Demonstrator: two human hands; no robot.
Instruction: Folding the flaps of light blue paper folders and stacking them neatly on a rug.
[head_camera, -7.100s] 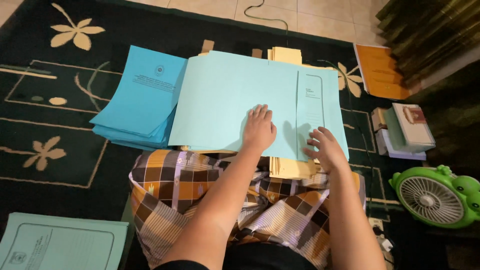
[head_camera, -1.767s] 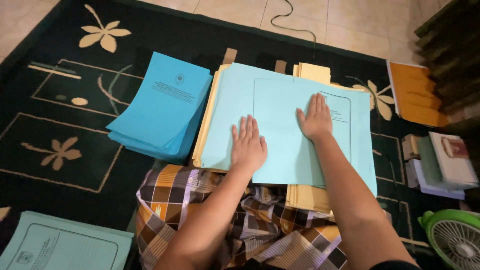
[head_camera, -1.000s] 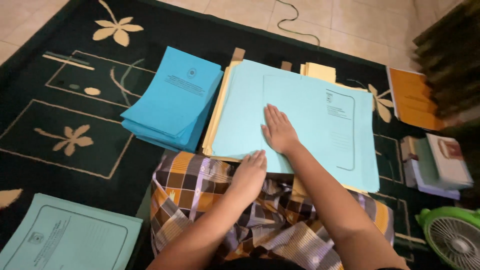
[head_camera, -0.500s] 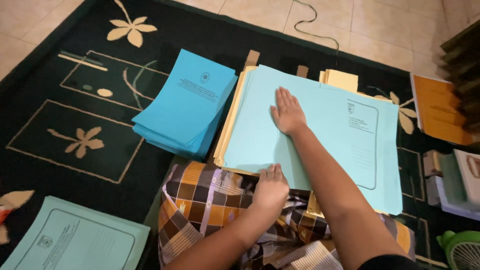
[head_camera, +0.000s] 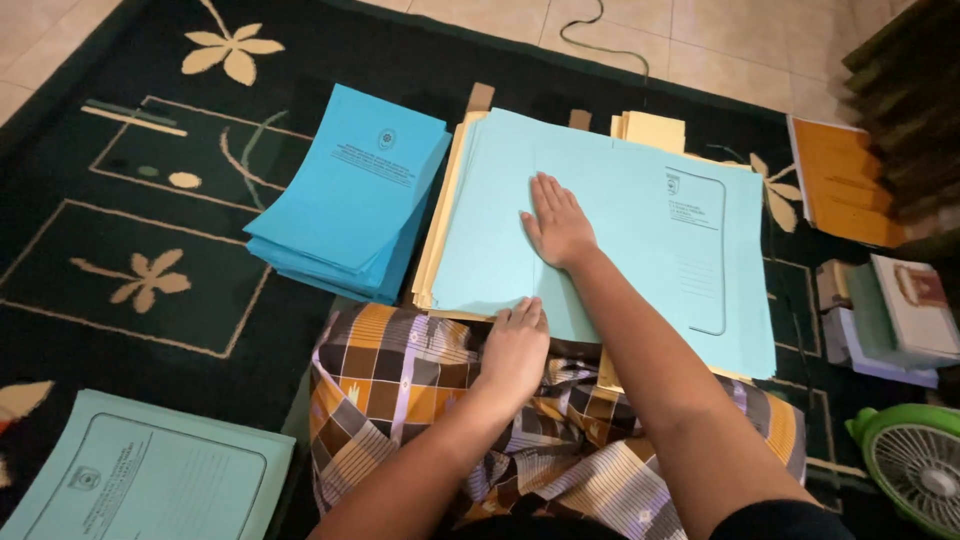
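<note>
Pale blue folder (head_camera: 640, 250) lies opened flat on top of a cream folder stack (head_camera: 436, 230), straight ahead of my lap and on the dark patterned carpet (head_camera: 150, 230).

- Right hand (head_camera: 558, 226): palm down near the folder's middle, fingers straight and close together, holding nothing, pressing on the paper.
- Left hand (head_camera: 514, 346): palm down at the folder's near edge, where it meets the checked cloth (head_camera: 400, 400) over my knees. The fingertips reach the paper. I cannot tell whether they pinch the edge or just rest on it.

I judge the step in hand to be pressing the sheet flat or squaring it on its pile. One hand pins the middle and the other stands at the near edge. Any lift or slide from here calls for fingers under that near edge while the right palm eases off, or the cream sheets beneath will drag along.

- Just left, touching the cream stack: a heap of deeper blue folders (head_camera: 350, 195).
- Lower left, well apart: a greenish folder (head_camera: 140, 475).
- Right side: an orange folder (head_camera: 845, 180), some books (head_camera: 900, 310) and a green fan (head_camera: 915, 470).
</note>
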